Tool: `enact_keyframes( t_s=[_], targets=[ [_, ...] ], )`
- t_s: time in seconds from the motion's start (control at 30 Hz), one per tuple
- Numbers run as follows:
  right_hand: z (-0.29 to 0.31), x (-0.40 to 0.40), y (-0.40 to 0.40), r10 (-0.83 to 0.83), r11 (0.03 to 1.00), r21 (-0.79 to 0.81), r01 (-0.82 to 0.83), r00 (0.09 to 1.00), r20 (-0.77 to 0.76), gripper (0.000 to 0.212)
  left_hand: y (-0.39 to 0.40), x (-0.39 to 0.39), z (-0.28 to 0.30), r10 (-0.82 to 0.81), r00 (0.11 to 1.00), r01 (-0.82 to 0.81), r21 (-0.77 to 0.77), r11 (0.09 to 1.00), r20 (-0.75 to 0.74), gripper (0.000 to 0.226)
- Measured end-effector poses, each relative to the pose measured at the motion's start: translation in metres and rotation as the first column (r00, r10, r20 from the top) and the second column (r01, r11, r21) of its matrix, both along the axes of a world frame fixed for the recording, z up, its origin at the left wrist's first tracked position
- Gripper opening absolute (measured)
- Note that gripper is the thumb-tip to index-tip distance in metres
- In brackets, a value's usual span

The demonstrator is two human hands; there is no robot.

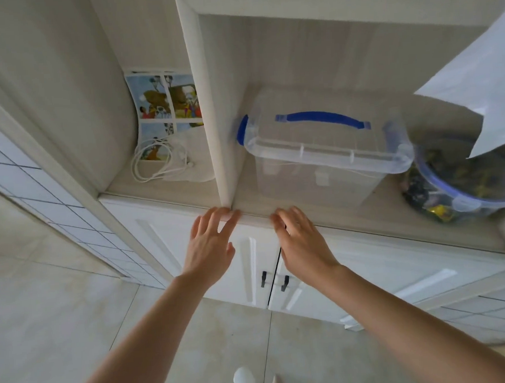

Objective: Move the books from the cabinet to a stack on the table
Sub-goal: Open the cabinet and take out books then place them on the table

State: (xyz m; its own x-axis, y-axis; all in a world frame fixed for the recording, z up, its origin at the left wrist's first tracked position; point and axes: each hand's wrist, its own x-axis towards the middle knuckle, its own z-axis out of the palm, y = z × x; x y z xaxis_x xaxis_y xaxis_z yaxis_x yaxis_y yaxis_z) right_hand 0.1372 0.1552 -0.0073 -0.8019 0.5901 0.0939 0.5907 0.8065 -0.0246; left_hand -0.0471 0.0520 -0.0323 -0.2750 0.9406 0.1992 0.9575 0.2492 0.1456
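Both hands, the left hand and right hand, reach empty with fingers spread at the cabinet shelf edge, above its closed doors. Behind, a clear storage box fills the compartment; a picture book leans further left.

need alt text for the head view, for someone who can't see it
Two bare hands, the left hand and right hand, reach with open fingers to the front edge of a white cabinet shelf. On the shelf stand a clear storage box with a blue handle and a round container; an illustrated book leans in the left compartment behind a white cable.
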Motion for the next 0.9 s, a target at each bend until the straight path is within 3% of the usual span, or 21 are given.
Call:
enact_keyframes(
  t_s=[0.23, 0.4, 0.63, 0.77, 0.9],
  targets=[
    [0.002, 0.000, -0.002, 0.010, 1.000, -0.020, -0.009, 0.999, 0.042, 0.069, -0.007, 0.007, -0.006, 0.046, 0.997, -0.044, -0.038, 0.998, 0.063, 0.079],
    [-0.002, 0.011, -0.010, 0.064, 0.984, -0.162, -0.080, 0.993, -0.101, 0.051, -0.017, 0.011, -0.010, 0.047, 0.992, -0.057, 0.082, 0.995, 0.118, 0.060],
    [0.007, 0.017, -0.052, -0.137, 0.807, -0.590, -0.016, 0.967, -0.214, 0.037, -0.043, 0.022, -0.007, 0.072, 0.988, -0.097, 0.179, 0.979, 0.140, 0.023],
    [0.005, 0.009, -0.076, -0.263, 0.722, -0.691, 0.026, 0.935, -0.239, 0.020, -0.063, 0.026, -0.001, 0.115, 0.975, -0.150, 0.176, 0.973, 0.191, 0.018],
    [0.005, 0.002, -0.111, -0.310, 0.629, -0.773, 0.078, 0.937, -0.157, 0.027, -0.087, 0.026, 0.006, 0.169, 0.932, -0.231, 0.166, 0.959, 0.319, 0.016]
  ],
)
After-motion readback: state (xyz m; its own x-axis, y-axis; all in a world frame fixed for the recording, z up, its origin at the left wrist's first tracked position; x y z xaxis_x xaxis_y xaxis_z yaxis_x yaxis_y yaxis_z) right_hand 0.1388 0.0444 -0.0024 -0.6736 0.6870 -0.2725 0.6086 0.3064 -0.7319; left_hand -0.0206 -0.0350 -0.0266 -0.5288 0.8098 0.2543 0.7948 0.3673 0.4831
